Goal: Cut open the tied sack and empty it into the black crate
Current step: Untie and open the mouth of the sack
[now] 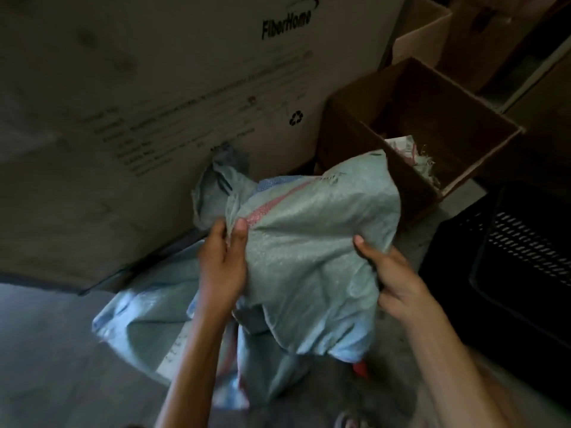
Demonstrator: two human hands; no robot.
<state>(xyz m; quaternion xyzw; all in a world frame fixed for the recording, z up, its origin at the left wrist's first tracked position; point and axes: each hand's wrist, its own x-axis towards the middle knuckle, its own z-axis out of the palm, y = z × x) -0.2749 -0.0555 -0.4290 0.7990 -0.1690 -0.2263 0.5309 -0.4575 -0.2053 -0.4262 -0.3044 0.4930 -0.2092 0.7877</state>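
A pale green woven sack (312, 242) with a red stripe is held up in the middle of the head view. My left hand (222, 261) pinches its bunched neck at the left side. My right hand (392, 273) grips the sack's right edge. The gathered end of the sack (216, 193) sticks out to the upper left. The black crate (509, 254) with slotted walls stands on the floor at the right, close to my right hand. Whether the sack's tie is cut cannot be told.
A big FiberHome cardboard box (154, 103) fills the back left. An open brown carton (432, 125) with sack scraps inside stands behind the sack. More pale green sacks (145, 332) lie on the grey floor (46, 350) below my hands.
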